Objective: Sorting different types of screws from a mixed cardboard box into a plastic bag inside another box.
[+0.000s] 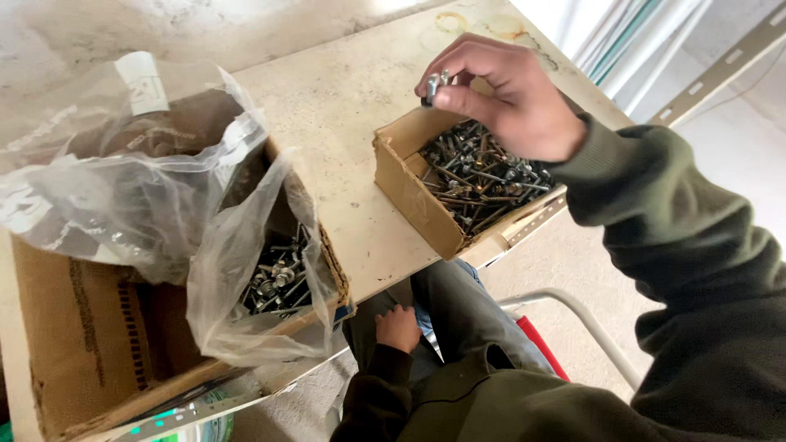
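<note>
The screw sits pinched between the thumb and fingertips of the right hand, held in the air just above the far corner of the small box.

Nearest the camera, the person's dark green sleeves and grey trousers fill the bottom of the view. The left hand rests on the left thigh, below the table edge, with its fingers curled loosely inward; it holds nothing that can be seen. Beside the legs, a pale metal chair frame and a strip of red seat show under the right arm.

On the table, at the left, stands a large cardboard box lined with a clear plastic bag that billows up over its rim. Through the open mouth of the bag, a heap of screws with washers lies at the bottom.

Farther along, the small box stands at the table's right edge, well apart from the large one, with one corner jutting past the edge. It is open at the top and packed with long dark screws lying crosswise. The right hand hovers over it, the sleeve reaching in from the right. Beyond lies bare, pale tabletop with faint ring stains near its far corner.
</note>
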